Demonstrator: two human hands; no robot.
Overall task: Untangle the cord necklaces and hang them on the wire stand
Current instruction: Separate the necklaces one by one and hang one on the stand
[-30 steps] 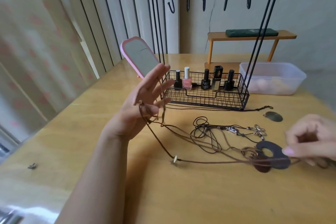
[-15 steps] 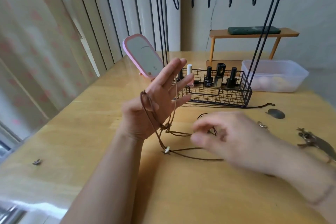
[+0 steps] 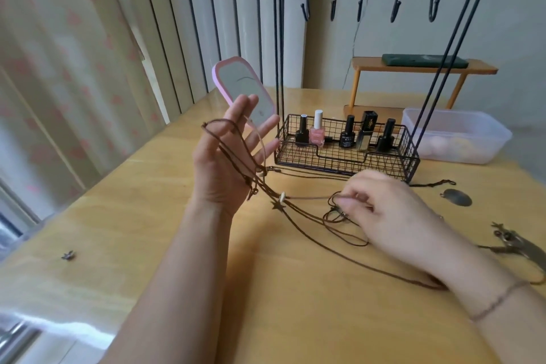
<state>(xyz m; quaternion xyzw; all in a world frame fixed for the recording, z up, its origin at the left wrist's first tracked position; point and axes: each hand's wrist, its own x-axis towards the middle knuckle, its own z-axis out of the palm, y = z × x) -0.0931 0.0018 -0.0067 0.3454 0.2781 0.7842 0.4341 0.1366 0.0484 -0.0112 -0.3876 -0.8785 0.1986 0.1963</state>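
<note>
Five hooks (image 3: 395, 10), five bottles (image 3: 347, 136)

The left hand (image 3: 230, 162) is raised above the tabletop, palm turned toward the camera, fingers (image 3: 240, 115) straight and spread, pointing up and away. Thin brown cord necklaces (image 3: 298, 217) loop over its palm and trail down past the heel of the hand. Its bare forearm runs from the lower edge of the view up to the wrist. The right hand (image 3: 393, 216) lies low, back upward, reaching in from the right; its curled fingers (image 3: 351, 201) pinch a strand of the cords. A thin bracelet circles the right wrist.
</note>
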